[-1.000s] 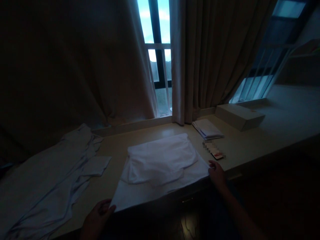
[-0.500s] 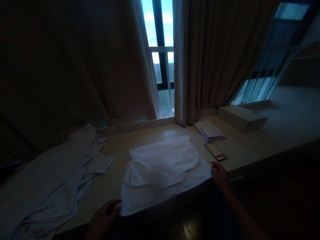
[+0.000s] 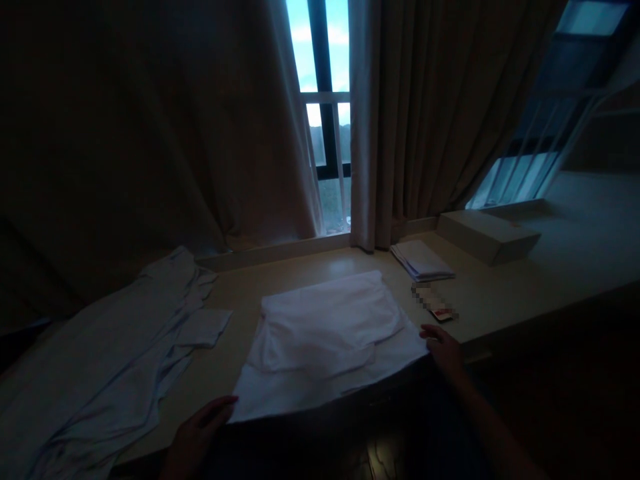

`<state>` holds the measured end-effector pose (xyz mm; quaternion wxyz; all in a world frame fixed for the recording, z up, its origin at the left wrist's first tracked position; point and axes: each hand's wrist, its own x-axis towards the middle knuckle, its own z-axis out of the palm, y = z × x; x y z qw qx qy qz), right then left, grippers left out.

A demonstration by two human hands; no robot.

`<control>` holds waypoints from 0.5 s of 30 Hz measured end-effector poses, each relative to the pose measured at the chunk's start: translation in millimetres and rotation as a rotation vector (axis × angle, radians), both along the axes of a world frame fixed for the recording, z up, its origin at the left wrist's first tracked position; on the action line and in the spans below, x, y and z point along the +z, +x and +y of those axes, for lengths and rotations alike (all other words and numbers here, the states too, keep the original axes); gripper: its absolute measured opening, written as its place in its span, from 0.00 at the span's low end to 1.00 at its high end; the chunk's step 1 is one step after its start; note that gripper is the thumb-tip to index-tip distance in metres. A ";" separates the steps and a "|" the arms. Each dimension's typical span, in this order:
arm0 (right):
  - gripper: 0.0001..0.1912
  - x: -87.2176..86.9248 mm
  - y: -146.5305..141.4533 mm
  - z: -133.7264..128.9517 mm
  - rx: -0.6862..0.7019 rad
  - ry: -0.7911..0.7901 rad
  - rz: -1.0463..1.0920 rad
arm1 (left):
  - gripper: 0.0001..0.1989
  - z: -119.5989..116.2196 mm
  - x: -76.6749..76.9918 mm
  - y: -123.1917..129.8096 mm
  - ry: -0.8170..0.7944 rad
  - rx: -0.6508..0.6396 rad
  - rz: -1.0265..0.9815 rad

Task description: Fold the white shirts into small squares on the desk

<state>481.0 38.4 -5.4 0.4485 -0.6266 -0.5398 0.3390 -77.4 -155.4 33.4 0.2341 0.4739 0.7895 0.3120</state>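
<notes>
A white cloth (image 3: 325, 340), partly folded over itself, lies on the pale counter (image 3: 480, 293) in front of me. My left hand (image 3: 197, 430) grips its near left corner at the counter's front edge. My right hand (image 3: 443, 347) holds the near right corner. The room is dim, so the fingers show poorly.
A heap of loose white cloth (image 3: 105, 360) covers the counter's left part. A small stack of folded cloths (image 3: 421, 260), a flat box (image 3: 487, 235) and a small card (image 3: 440, 312) lie to the right. Curtains (image 3: 415, 113) and a window (image 3: 325, 100) stand behind.
The cloth's near left corner was pulled inward half a second ago and is now drawn back out to the left. My right hand has stayed on its corner.
</notes>
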 end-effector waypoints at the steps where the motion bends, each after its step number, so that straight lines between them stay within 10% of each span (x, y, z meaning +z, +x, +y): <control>1: 0.26 0.1 1.1 0.1 0.049 0.002 -0.013 | 0.21 -0.3 -0.5 -0.9 -0.013 -0.024 0.023; 15: 0.44 13.6 24.8 -12.6 0.676 0.283 -0.407 | 0.35 2.0 -24.9 -8.1 0.066 -0.396 0.291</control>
